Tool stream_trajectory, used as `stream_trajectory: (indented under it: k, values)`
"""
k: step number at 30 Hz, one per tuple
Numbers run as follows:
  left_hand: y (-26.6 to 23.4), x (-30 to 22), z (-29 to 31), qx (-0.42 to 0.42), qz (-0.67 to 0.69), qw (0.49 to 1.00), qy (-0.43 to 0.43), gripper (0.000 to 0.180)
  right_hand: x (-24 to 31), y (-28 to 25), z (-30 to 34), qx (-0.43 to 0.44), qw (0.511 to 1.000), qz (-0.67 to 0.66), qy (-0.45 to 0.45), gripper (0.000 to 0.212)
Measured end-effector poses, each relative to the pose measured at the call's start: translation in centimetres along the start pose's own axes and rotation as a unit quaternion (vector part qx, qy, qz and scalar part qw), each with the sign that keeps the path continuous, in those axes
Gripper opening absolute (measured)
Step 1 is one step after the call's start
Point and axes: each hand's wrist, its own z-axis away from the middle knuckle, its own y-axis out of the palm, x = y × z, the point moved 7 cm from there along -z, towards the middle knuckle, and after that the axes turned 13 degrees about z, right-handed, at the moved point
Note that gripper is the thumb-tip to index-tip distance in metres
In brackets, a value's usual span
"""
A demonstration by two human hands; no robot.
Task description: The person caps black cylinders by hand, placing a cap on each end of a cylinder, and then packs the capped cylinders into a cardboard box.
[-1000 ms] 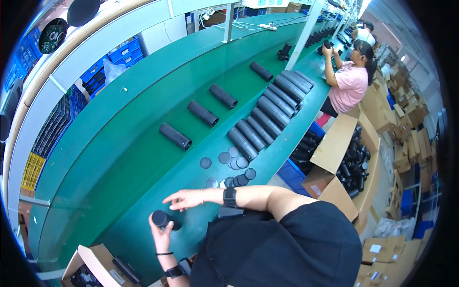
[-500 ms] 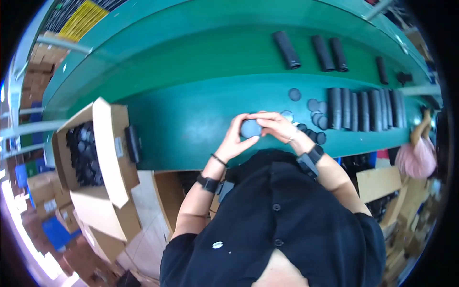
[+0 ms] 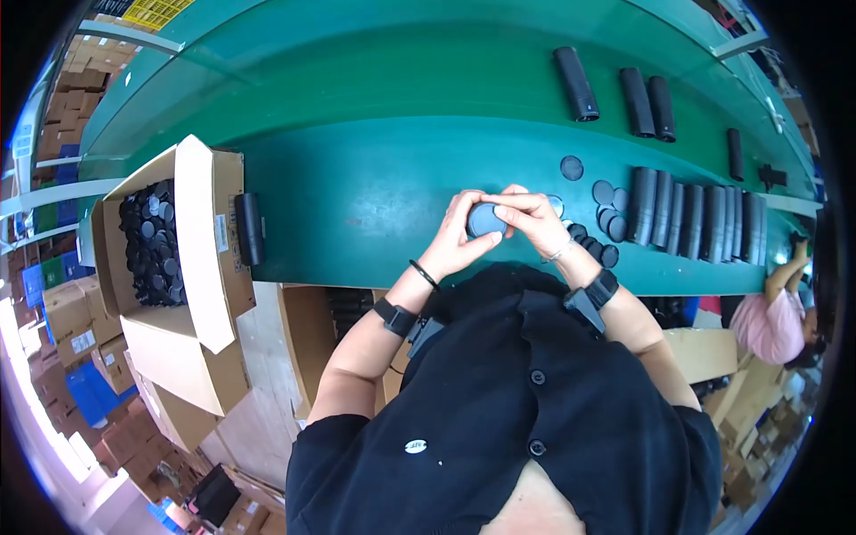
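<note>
both hands are holding a round dark cap (image 3: 484, 219) just above the green worktop (image 3: 357, 205): left hand (image 3: 456, 242) is cupping it, right hand (image 3: 526, 218) fingers are clamped on its rim (keep grip even, cap level).

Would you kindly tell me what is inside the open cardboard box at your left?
The open cardboard box holds a heap of small black round caps. Its flaps and the top layer cover whatever lies deeper inside.

The single head-worn fisheye camera is looking steeply down, close over the person's chest, taking in the green conveyor belt (image 3: 357, 134) across the upper frame, edges bending toward the rim.
</note>
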Motion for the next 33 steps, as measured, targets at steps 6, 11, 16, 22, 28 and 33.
stream_trajectory:
  k: [6,11,16,22,28,33]
  values:
    - [-2.1,1.2,-1.0,-0.069,0.430,0.887,-0.151,0.042,-1.3,0.9,-1.1,0.020,0.979,-0.185,0.085,0.037]
    - [-1.6,1.0,-0.3,-0.034,0.337,0.932,-0.129,0.051,1.2,-0.5,-0.7,0.000,0.999,-0.036,-0.016,0.052]
    - [-0.2,1.4,-1.0,0.026,0.221,0.969,-0.108,0.064,3.6,-1.1,-0.8,0.083,0.991,0.080,-0.062,0.062]
    - [-0.2,0.7,-1.5,0.032,-0.057,0.996,-0.056,0.080,1.5,-1.6,-0.3,0.045,0.996,0.071,-0.033,0.065]
    - [-0.2,1.3,-1.4,0.011,0.041,0.994,-0.098,0.072,1.6,-0.4,-0.2,0.000,0.984,0.172,-0.053,0.070]
    - [0.0,0.5,-1.5,0.000,-0.025,0.998,-0.054,0.065,1.6,-1.0,-0.2,-0.040,0.991,0.125,-0.036,0.064]
